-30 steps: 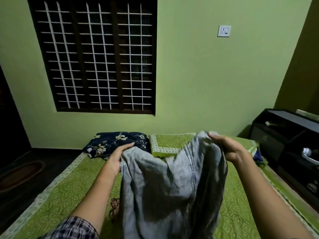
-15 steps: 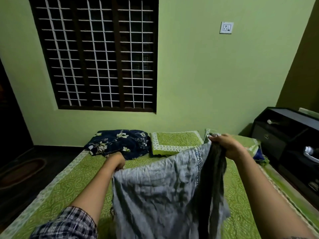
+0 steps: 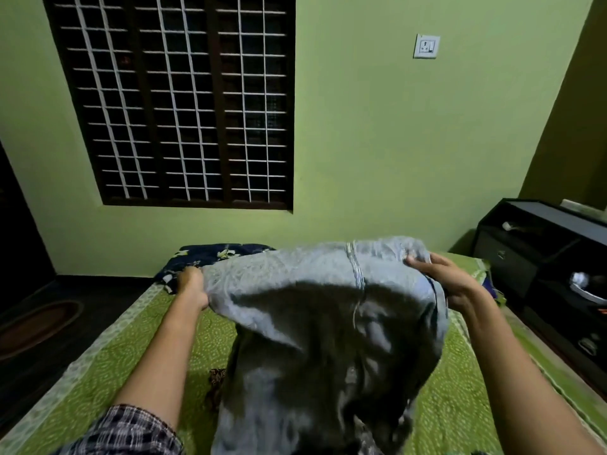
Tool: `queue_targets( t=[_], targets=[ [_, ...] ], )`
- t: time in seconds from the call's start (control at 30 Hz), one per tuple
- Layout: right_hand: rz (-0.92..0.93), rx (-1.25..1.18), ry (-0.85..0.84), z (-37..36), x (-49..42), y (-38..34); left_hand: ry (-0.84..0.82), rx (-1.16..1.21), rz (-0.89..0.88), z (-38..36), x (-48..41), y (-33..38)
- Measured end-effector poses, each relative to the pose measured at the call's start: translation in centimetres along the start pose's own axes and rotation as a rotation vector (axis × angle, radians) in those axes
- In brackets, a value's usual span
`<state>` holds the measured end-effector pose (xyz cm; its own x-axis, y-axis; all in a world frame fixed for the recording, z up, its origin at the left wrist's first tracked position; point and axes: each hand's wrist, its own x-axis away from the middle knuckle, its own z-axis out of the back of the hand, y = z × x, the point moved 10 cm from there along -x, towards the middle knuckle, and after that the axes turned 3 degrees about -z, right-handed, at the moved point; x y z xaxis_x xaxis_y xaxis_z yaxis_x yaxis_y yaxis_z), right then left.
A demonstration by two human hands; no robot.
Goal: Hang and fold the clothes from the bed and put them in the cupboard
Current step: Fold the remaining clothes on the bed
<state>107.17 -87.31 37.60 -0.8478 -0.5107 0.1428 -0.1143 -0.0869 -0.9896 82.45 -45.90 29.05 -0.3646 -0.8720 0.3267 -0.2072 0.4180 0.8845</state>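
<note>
Holding a crumpled pale grey cotton garment (image 3: pixel 312 290) spread above the green patterned bedsheet (image 3: pixel 108 366), I see in the head view the left hand (image 3: pixel 193 287) clenched on one top corner and the right hand (image 3: pixel 450 280) gripping the other. I judge it light, limp and easy to grip, and best taken by its corners. Half a second ago it hung narrow and bunched. Now it billows wide, hiding the green pillow.

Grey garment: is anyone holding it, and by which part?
The grey garment is gripped by its upper edge: left hand at the left end, right hand at the right end.
</note>
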Motion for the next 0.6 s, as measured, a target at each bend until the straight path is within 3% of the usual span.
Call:
queue_targets(
  t=[0.07,0.17,0.3,0.4,0.5,0.6],
  targets=[
    [-0.005,0.256,0.079,1.8,-1.0,0.4,0.079,-0.271,-0.097,1.0,0.0,0.8],
    [0.017,0.444,0.139,2.9,-1.8,0.0,0.104,-0.666,-0.275,0.4,1.1,2.2],
    [0.117,0.336,0.141,1.0,-2.9,0.3,0.06,-0.834,-0.588,-3.1,5.6,3.4],
    [0.283,0.275,0.284,0.8,-2.2,-0.6,0.117,-0.789,-0.859,-4.3,9.3,5.1],
    [0.425,0.125,0.442,1.8,-0.5,-1.5,0.119,-0.582,-0.971,-4.4,11.2,6.5],
    [0.404,0.166,0.516,1.1,0.7,-1.9,0.088,-0.462,-1.076,-5.1,14.4,8.1]
  ],
)
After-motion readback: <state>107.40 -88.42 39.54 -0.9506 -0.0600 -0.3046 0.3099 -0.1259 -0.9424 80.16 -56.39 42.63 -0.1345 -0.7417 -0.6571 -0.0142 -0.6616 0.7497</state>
